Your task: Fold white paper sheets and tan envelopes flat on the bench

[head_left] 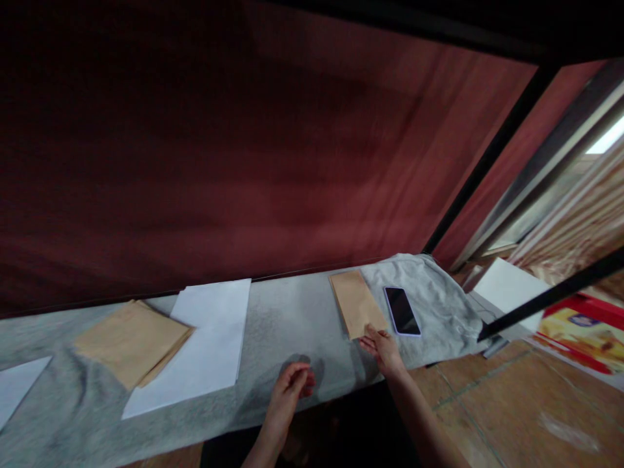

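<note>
My right hand (pixel 381 348) grips the near edge of a brown paper envelope (pixel 358 300), thumb on top and fingers curled at its lower corner. The envelope lies flat, with more brown paper showing along its left edge. Just right of it rests a smartphone (pixel 402 311) with a dark screen and a pale purple edge. My left hand (pixel 291 383) hovers over the front of the grey cloth, its fingers curled in together and nothing visible in them. Farther left, a stack of brown envelopes (pixel 131 338) overlaps white paper sheets (pixel 219 344).
Grey cloth (pixel 283 318) covers the long, narrow surface. Another white sheet (pixel 19 387) lies at its far left. A dark red curtain (pixel 273 162) hangs behind. Black frame bars (pixel 487 162) rise at the right. A red and yellow box (pixel 585 331) sits on the tiled floor.
</note>
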`<action>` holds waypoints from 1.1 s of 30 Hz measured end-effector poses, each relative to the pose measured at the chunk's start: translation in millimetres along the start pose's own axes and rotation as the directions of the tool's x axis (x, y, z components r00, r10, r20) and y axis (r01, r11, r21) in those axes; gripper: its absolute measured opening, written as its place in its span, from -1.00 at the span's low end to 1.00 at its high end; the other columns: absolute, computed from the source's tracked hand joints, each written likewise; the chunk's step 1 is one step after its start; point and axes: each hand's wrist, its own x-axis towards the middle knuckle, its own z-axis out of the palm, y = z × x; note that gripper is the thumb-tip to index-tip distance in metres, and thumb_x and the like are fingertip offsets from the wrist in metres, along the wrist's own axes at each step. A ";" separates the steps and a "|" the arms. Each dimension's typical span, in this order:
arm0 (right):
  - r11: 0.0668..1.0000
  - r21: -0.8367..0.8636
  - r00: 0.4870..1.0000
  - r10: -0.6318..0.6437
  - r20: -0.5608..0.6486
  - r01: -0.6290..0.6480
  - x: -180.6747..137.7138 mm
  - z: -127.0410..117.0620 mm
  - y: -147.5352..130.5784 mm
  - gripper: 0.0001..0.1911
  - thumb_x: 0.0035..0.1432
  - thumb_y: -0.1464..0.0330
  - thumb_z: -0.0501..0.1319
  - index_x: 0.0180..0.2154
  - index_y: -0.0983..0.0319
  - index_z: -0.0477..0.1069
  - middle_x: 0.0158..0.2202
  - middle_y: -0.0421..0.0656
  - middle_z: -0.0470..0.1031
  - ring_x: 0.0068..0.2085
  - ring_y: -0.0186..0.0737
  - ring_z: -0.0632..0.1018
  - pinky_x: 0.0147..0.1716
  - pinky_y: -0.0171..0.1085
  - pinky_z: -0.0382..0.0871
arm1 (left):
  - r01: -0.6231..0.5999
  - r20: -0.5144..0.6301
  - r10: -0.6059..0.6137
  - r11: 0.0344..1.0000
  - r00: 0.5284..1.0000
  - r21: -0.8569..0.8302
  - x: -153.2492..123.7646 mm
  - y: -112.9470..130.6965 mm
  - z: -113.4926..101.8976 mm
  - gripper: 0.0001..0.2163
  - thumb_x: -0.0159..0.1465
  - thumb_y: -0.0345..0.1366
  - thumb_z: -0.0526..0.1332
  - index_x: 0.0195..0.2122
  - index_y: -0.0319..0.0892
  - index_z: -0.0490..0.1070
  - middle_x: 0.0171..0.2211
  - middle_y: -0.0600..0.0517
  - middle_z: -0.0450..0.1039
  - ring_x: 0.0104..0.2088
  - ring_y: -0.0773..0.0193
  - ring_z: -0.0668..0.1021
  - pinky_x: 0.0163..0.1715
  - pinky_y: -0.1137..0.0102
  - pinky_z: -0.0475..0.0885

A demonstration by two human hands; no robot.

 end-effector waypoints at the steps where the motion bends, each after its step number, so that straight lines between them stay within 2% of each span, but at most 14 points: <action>1: 1.000 -0.007 1.000 0.010 0.002 -0.010 0.7 -0.9 -0.3 -0.67 -0.16 0.20 0.45 -0.47 0.16 0.34 -0.53 -0.21 0.51 -0.41 -0.10 0.63 -0.36 -0.19 0.59 | -0.007 0.007 0.007 1.000 1.000 -0.002 -0.7 0.2 -0.2 -0.44 -0.07 0.24 0.39 -0.29 -0.16 0.51 -0.35 -0.07 0.57 -0.29 0.05 0.65 -0.33 0.23 0.56; 8: 0.996 -0.068 0.997 0.056 0.048 -0.052 6.4 -4.1 -4.4 -0.76 -0.03 0.19 0.37 -0.42 0.15 0.36 -0.50 -0.14 0.55 -0.34 -0.02 0.66 -0.26 -0.11 0.60 | 0.005 0.025 -0.003 0.995 1.000 -0.098 -6.5 0.5 -4.2 -0.47 -0.06 0.19 0.43 -0.28 -0.16 0.53 -0.33 -0.06 0.59 -0.29 0.07 0.65 -0.30 0.25 0.56; 15: 0.991 -0.122 0.996 0.068 0.060 -0.061 3.0 -11.3 -11.0 -0.82 0.06 0.23 0.28 -0.38 0.19 0.37 -0.45 -0.05 0.59 -0.34 -0.07 0.67 -0.21 -0.11 0.56 | 0.006 0.025 -0.004 0.996 1.000 -0.085 -11.8 2.1 -5.1 -0.49 -0.02 0.20 0.40 -0.28 -0.16 0.53 -0.33 -0.06 0.60 -0.28 0.06 0.66 -0.29 0.25 0.57; 20: 0.984 -0.167 0.994 0.080 0.068 -0.067 -1.9 -14.1 -15.9 -0.84 0.09 0.26 0.27 -0.36 0.23 0.41 -0.37 0.04 0.63 -0.37 -0.11 0.66 -0.27 -0.16 0.54 | -0.015 0.044 0.016 0.999 0.999 -0.038 -11.2 2.0 -6.6 -0.49 0.02 0.22 0.36 -0.26 -0.15 0.53 -0.32 -0.06 0.58 -0.28 0.07 0.65 -0.30 0.23 0.57; 25: 0.969 -0.233 0.994 0.095 0.051 -0.081 -2.7 -11.6 -14.8 -0.82 0.06 0.24 0.30 -0.43 0.21 0.42 -0.42 -0.01 0.63 -0.42 -0.11 0.65 -0.36 -0.20 0.54 | -0.013 0.075 0.012 1.000 0.997 0.015 -12.0 2.1 -7.8 -0.49 0.06 0.24 0.32 -0.26 -0.15 0.52 -0.30 -0.06 0.55 -0.26 0.09 0.63 -0.30 0.25 0.56; 33: 0.942 -0.332 0.994 0.085 0.071 -0.056 0.1 -13.1 -13.1 -0.82 0.08 0.25 0.30 -0.43 0.21 0.41 -0.44 -0.01 0.64 -0.44 -0.11 0.65 -0.39 -0.22 0.55 | -0.001 0.069 0.006 0.998 0.998 -0.070 -13.5 2.7 -6.6 -0.50 0.01 0.18 0.39 -0.26 -0.16 0.51 -0.30 -0.04 0.55 -0.30 0.13 0.62 -0.31 0.27 0.55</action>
